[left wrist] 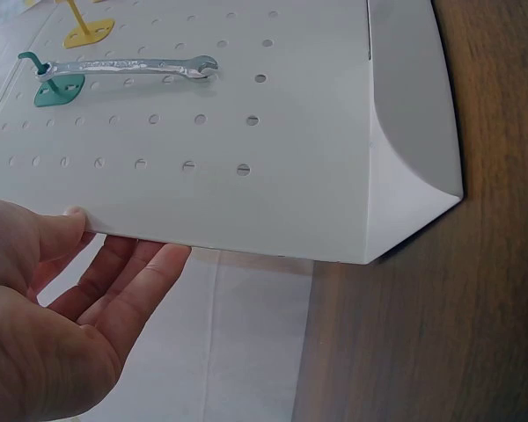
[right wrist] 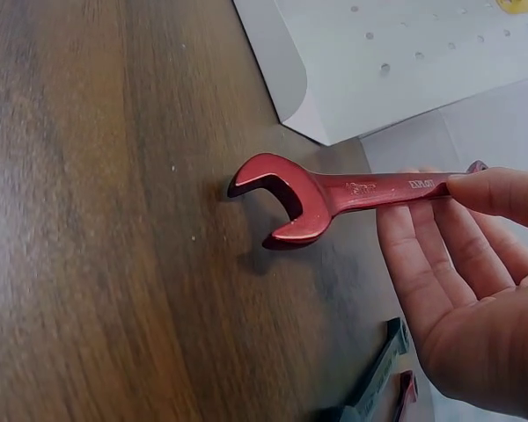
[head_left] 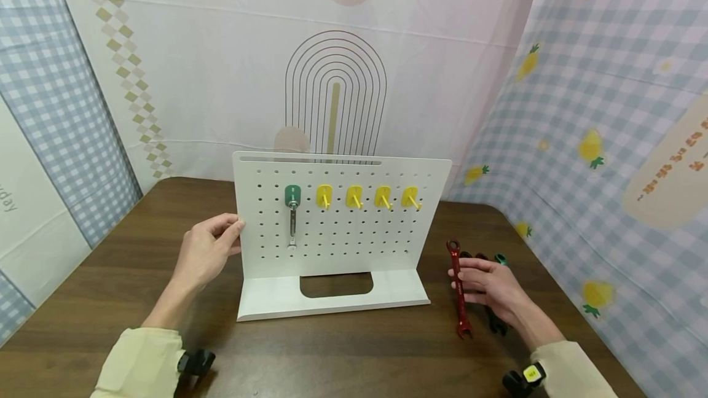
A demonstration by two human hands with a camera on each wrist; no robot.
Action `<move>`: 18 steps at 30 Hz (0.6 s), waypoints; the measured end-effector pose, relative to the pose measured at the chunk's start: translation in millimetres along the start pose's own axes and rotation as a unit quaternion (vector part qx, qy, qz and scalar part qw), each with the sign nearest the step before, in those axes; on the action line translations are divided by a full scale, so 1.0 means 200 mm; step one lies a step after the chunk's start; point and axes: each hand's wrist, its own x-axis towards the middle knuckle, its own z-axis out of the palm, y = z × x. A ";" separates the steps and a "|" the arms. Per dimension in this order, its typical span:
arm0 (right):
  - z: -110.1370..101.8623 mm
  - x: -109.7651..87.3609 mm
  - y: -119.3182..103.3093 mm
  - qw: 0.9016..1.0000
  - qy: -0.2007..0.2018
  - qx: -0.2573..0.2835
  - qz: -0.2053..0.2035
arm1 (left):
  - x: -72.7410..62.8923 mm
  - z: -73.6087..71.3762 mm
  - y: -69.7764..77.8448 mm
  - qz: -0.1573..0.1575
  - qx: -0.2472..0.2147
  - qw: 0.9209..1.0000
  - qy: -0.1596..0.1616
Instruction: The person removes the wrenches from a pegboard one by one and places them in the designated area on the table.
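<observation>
A white pegboard (head_left: pixel 337 257) stands on the table with its base toward me. My left hand (head_left: pixel 204 247) pinches its left edge, thumb on the front face and fingers behind. From a green hook (head_left: pixel 292 193) on the board hangs a silver combination wrench (left wrist: pixel 132 66), its ring end over the hook. To the right of the board, my right hand (head_left: pixel 492 287) holds a red combination wrench (right wrist: pixel 352 192) between thumb and fingers. Its open end points toward me, with the ring end away. Several yellow hooks (head_left: pixel 354 197) on the board carry nothing.
Beside and partly hidden by my right hand, more wrenches lie on the brown wooden table (head_left: pixel 332 355), among them a dark one (right wrist: pixel 378 369) and another red one (right wrist: pixel 407 391). A patterned white cloth (head_left: pixel 193 78) hangs behind; checked cloth (head_left: pixel 581 189) closes off the right side.
</observation>
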 end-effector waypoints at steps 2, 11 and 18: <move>-0.01 0.00 0.00 1.000 0.004 -0.001 0.001 | 0.00 0.00 0.00 0.000 0.001 1.000 0.000; -0.05 0.01 0.02 1.000 0.010 -0.014 0.005 | 0.00 0.00 0.00 0.001 0.003 1.000 0.004; -0.07 0.01 0.02 0.999 0.016 -0.030 0.009 | 0.00 0.00 0.00 0.004 0.003 1.000 0.000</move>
